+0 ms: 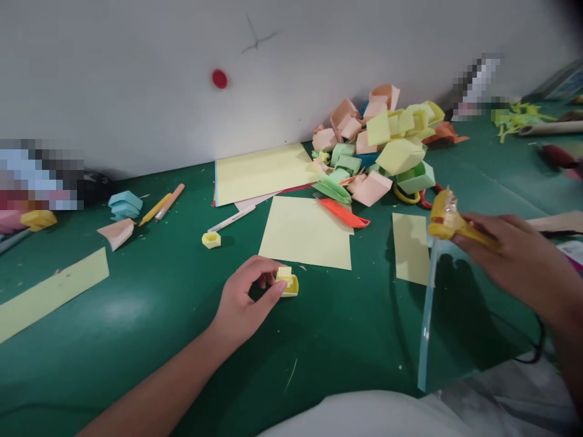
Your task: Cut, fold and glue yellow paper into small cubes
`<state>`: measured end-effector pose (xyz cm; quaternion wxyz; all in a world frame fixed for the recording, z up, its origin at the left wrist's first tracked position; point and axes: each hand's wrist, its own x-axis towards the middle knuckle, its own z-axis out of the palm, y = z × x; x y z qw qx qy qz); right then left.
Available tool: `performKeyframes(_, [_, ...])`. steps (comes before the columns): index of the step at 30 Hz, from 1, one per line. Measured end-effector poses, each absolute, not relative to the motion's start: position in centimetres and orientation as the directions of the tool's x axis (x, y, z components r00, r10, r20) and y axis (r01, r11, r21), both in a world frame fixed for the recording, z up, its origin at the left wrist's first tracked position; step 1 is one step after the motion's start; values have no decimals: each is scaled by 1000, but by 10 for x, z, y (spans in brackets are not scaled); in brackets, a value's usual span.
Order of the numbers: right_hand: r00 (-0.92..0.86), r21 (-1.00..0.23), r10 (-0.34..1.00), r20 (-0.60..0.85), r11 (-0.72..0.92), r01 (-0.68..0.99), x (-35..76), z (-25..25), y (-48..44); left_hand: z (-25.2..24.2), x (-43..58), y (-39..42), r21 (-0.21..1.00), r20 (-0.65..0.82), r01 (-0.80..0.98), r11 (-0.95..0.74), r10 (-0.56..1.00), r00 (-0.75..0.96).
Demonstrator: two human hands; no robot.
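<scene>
My left hand pinches a small folded yellow paper piece between thumb and fingers, just above the green table. In my right hand is a yellow hot glue gun, held by its handle and raised over the table's right side. A long clear glue stick sticks out of the gun and slants down toward me. Beyond my left hand lies a square yellow paper sheet. Another small folded yellow paper piece sits to the left, near a white pen.
Folded pink, yellow and green paper pieces are heaped against the wall. An orange cutter lies partly on the sheet. Yellow paper lies near the gun, and a yellow strip at far left. A yellow pencil-like stick lies further back.
</scene>
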<state>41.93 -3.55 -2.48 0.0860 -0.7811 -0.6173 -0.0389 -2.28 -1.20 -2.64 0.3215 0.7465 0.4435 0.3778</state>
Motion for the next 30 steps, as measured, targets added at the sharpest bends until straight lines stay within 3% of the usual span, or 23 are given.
performKeyframes(4, [142,-164,960,241,-104,981,428,-21,-42,-28,-24,-12,814,270,425,-397,905,327])
performKeyframes(9, [-12,-154,995,101,28,988,417,-39,-48,-28,-24,-12,814,265,426,-395,905,333])
performKeyframes(14, [-42,-61,994,101,48,997,411,-54,-42,-27,-23,-12,817,259,426,-389,907,332])
performKeyframes(24, [-63,-61,996,58,66,996,438,-50,-16,-29,-25,-11,818,263,420,-394,904,338])
performKeyframes(30, [-41,-47,985,169,49,998,423,-22,-21,-28,-24,-11,811,278,420,-408,899,337])
